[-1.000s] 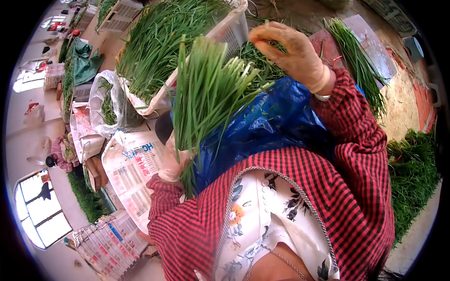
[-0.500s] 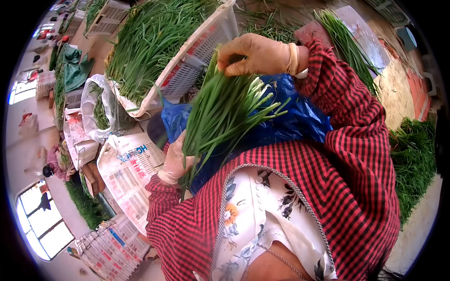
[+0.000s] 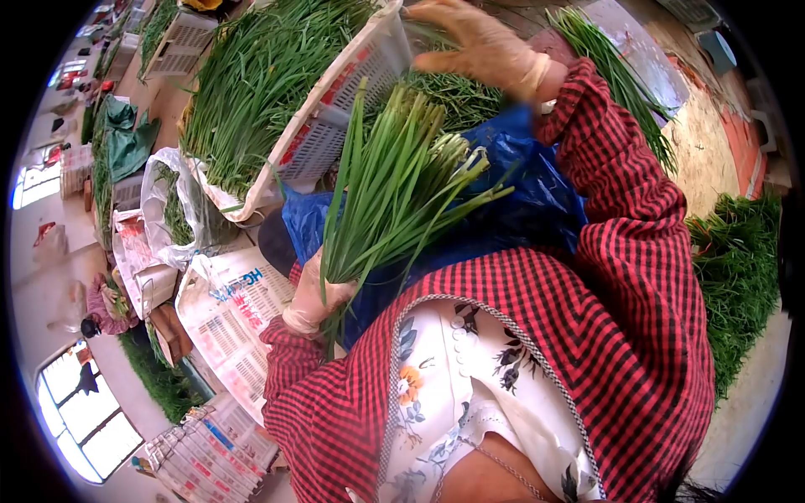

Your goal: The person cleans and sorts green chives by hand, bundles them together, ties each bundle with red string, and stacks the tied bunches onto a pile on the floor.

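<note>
My left hand (image 3: 315,293), in a pale thin glove, is closed round a bunch of garlic chives (image 3: 390,189). The leaves fan out upward and to the right, with pale cut stem ends at the right side. My right hand (image 3: 482,49), gloved too, is raised above the bunch and apart from it, fingers spread and slightly blurred, with nothing seen in them. Blue plastic sheeting (image 3: 528,189) covers my lap under the bunch. Beyond it stands a white plastic crate (image 3: 335,105) heaped with long green chives (image 3: 260,92).
More chives (image 3: 599,59) lie on a board at upper right, and a green pile (image 3: 738,285) sits at far right. Loose greens (image 3: 453,96) are beyond my lap. A white plastic bag (image 3: 205,201), a printed sack (image 3: 231,310) and stacked crates (image 3: 205,453) stand to the left.
My right hand has let go of the tips of the bunch and moved up and to the right, its fingers opening. The left hand keeps its hold, and the leaves have spread.
</note>
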